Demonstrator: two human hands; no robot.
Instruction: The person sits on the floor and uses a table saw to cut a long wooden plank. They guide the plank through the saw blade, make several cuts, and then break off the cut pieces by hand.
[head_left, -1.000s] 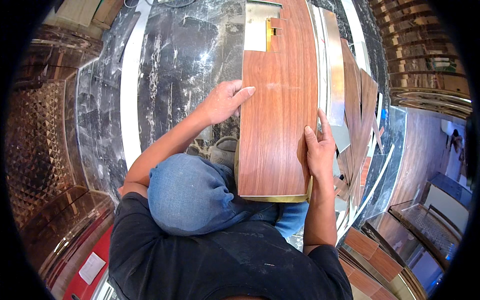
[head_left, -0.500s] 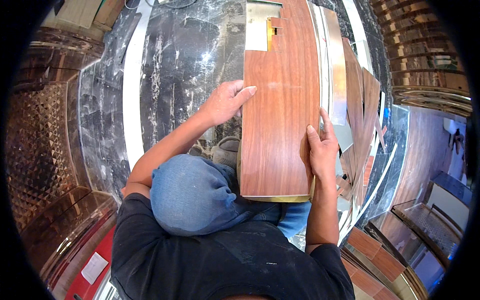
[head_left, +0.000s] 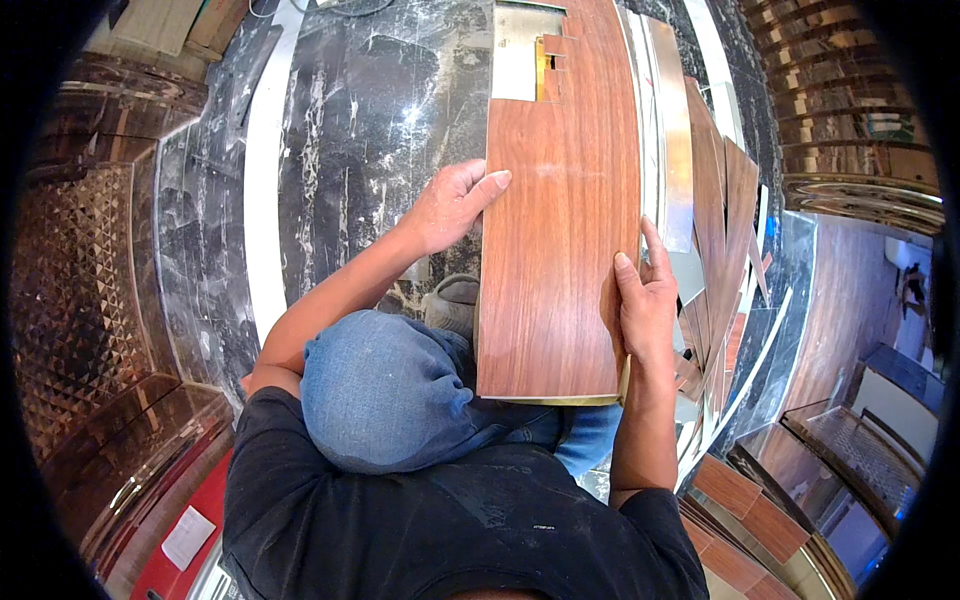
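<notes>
A long reddish-brown wood-grain plank (head_left: 555, 260) stretches away from me in front of my knees. Near its far end, a rectangular cutout at the left edge uncovers a pale surface and a narrow yellow strip (head_left: 540, 70). My left hand (head_left: 450, 205) holds the plank's left edge, thumb at the top face and fingers curled at the side. Around the right edge, closer to me, is my right hand (head_left: 648, 300), its thumb on the edge of the face and index finger stretched along the side. What lies beneath the plank is mostly hidden; a yellowish edge (head_left: 570, 401) peeks out at the near end.
Right of the plank lie a metallic strip (head_left: 675, 140) and a heap of brown offcuts (head_left: 715, 230). More reddish planks (head_left: 750, 500) are at the lower right. A white strip (head_left: 268, 170) crosses the dusty black floor (head_left: 360, 130). My bent knee (head_left: 385, 390) is left of the plank.
The plank's near end has shifted slightly toward me and to the left. Both hands keep nearly the same places on its edges.
</notes>
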